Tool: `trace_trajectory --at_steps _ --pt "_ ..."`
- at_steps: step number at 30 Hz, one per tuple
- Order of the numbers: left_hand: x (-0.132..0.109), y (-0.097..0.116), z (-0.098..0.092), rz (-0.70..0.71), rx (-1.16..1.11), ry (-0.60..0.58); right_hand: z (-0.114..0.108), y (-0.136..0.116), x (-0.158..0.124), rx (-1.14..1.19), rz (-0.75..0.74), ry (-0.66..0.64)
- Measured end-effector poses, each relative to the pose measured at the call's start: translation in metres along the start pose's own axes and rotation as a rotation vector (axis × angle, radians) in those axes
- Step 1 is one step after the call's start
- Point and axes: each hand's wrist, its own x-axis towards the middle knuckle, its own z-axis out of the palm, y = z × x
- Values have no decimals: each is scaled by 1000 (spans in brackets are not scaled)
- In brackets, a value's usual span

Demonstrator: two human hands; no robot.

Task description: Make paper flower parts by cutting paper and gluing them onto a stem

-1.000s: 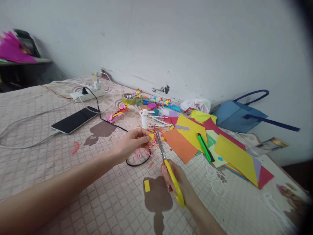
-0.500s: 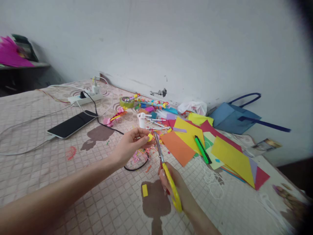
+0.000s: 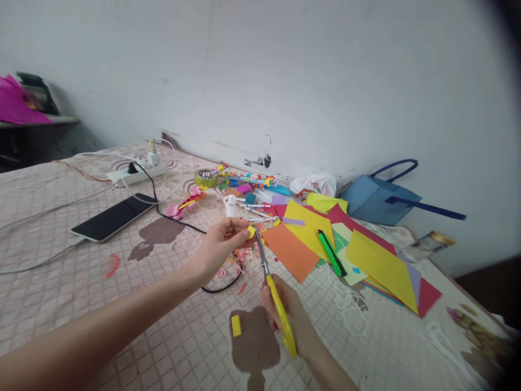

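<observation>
Between the thumb and fingers of my left hand (image 3: pixel 222 241) is a small piece of yellow paper (image 3: pixel 252 232). My right hand (image 3: pixel 287 304) grips yellow-handled scissors (image 3: pixel 280 315), their blades pointing away from me. The blade tips lie right beside the yellow piece; whether they touch it I cannot tell. Another small yellow paper strip (image 3: pixel 236 326) rests on the patterned cloth in front of my right hand's left side. Colourful paper scraps (image 3: pixel 244 253) are scattered under and beyond my hands.
A phone (image 3: pixel 114 217) on a cable and a power strip (image 3: pixel 136 174) lie to the left. Coloured paper sheets (image 3: pixel 380 266), a green cutter knife (image 3: pixel 331 252) and white string (image 3: pixel 345 304) spread to the right. Tape (image 3: pixel 207 178) and a blue bag (image 3: pixel 378 198) stand near the wall.
The view has shifted slightly, so the surroundings sit a little lower and further left. Both hands keep their holds, and the scissor tips remain close to the yellow paper.
</observation>
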Motion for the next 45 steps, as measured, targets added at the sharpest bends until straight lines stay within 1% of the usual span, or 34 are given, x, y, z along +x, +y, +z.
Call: trace_trajectory --at_steps 8,20,31,38,45 --pt "-2 -2 -3 -2 -27 28 1 0 2 -40 -3 -11" --pt "-4 -9 -1 -9 -67 79 5 -7 0 -55 69 0" --pt "-5 -10 2 21 -79 114 6 -5 1 -37 57 10" --pt "-6 -13 2 36 -101 111 6 0 2 -55 50 8" --pt "-6 -13 4 31 -111 132 6 -1 2 -67 52 1"
